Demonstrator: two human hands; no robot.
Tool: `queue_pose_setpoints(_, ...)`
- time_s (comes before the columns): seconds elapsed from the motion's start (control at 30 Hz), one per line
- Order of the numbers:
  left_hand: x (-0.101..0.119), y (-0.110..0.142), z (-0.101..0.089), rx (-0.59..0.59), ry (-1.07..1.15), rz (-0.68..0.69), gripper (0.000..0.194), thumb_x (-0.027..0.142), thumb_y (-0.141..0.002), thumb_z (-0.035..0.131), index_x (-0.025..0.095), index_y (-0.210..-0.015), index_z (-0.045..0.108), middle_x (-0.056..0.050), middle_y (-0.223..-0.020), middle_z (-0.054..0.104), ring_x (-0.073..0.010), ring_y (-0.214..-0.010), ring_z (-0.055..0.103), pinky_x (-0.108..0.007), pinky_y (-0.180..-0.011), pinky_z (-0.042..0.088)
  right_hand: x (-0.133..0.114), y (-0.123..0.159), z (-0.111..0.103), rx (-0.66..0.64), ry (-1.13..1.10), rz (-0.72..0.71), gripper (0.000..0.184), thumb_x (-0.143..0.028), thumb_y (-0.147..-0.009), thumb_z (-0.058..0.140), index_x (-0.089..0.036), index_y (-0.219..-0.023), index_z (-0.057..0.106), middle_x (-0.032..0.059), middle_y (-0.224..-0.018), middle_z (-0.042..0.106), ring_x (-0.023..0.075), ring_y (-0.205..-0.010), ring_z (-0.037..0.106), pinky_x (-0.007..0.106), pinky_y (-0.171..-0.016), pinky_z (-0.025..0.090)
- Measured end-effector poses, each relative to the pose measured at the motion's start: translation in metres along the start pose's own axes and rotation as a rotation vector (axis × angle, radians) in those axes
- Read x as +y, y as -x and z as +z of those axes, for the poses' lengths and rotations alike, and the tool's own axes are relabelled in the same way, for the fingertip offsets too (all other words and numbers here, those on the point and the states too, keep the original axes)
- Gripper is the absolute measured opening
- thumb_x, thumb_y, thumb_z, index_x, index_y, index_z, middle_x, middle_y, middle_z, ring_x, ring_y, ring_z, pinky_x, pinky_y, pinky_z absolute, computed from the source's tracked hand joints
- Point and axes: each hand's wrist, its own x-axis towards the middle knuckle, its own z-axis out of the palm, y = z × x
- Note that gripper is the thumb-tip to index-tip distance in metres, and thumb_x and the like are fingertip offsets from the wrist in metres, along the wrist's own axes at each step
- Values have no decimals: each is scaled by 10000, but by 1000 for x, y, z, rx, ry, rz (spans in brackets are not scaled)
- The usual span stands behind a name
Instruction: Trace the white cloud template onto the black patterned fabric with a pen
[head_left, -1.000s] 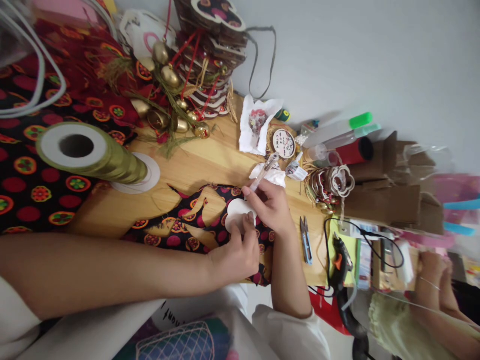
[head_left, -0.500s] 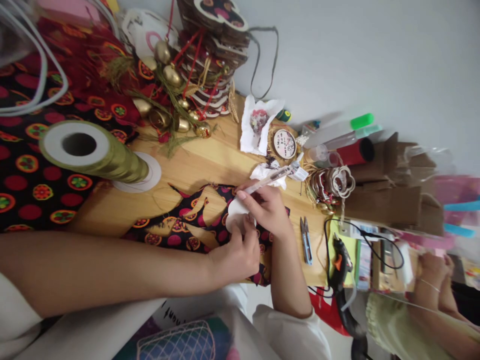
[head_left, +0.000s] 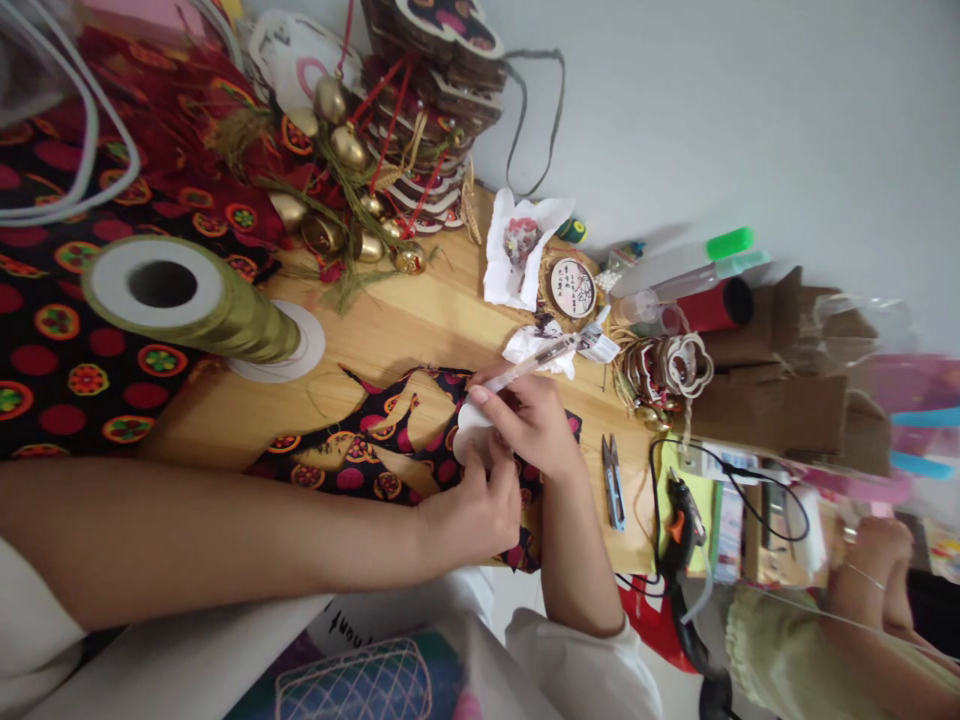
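My right hand (head_left: 534,425) is closed round a clear pen (head_left: 536,362), its tip down at the edge of a white round template (head_left: 469,432). The template lies on black fabric with red and orange flower dots (head_left: 360,450), spread on the wooden table (head_left: 405,330). My left hand (head_left: 472,515) presses its fingertips on the template's near side and holds it flat on the fabric. Much of the template is hidden by both hands.
A roll of gold ribbon (head_left: 187,300) lies at the left, with gold bells and stacked ornaments (head_left: 375,200) behind it. Thread snips (head_left: 613,483) and a glue gun (head_left: 686,530) lie to the right. Another person's arm (head_left: 825,620) shows at the lower right.
The pen has tilted down from steep to nearly flat, and my right hand has shifted slightly left along the template's edge. My left hand has stayed on the template.
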Motion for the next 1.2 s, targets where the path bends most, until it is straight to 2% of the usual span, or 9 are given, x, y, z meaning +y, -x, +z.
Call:
queue_pose_setpoints(0.17,0,-1,0,23,-5,-16,252,138,-795,503,54,-859,731,-171,-886,748,-325,-907,689,-423,-645,592,0,-1,0,10,5,-21,270,-414,-957,534,-196,-873,669,12,-749,680,116,-666,591,247,-650,458)
queue_pose_setpoints(0.5,-1,-1,-2,-9,-1,-2,255,132,-809,496,37,-868,726,-178,-870,740,-315,-859,688,-424,-635,587,-2,0,0,-24,16,-28,273,-415,-966,510,-203,-878,657,14,-758,685,124,-678,605,256,-663,464)
queue_pose_setpoints(1.0,0,1,0,-15,0,-1,261,126,-817,488,42,-895,722,-185,-905,741,-323,-916,682,-424,-654,588,-3,-1,1,41,45,60,319,-448,-969,488,-197,-850,645,3,-700,618,116,-617,542,247,-606,423)
queue_pose_setpoints(1.2,-1,-1,-1,-26,0,5,245,125,-808,502,37,-869,721,-183,-885,741,-319,-895,686,-425,-659,593,-3,-1,1,11,21,22,296,-430,-971,491,-198,-873,645,14,-755,652,118,-647,565,248,-630,442)
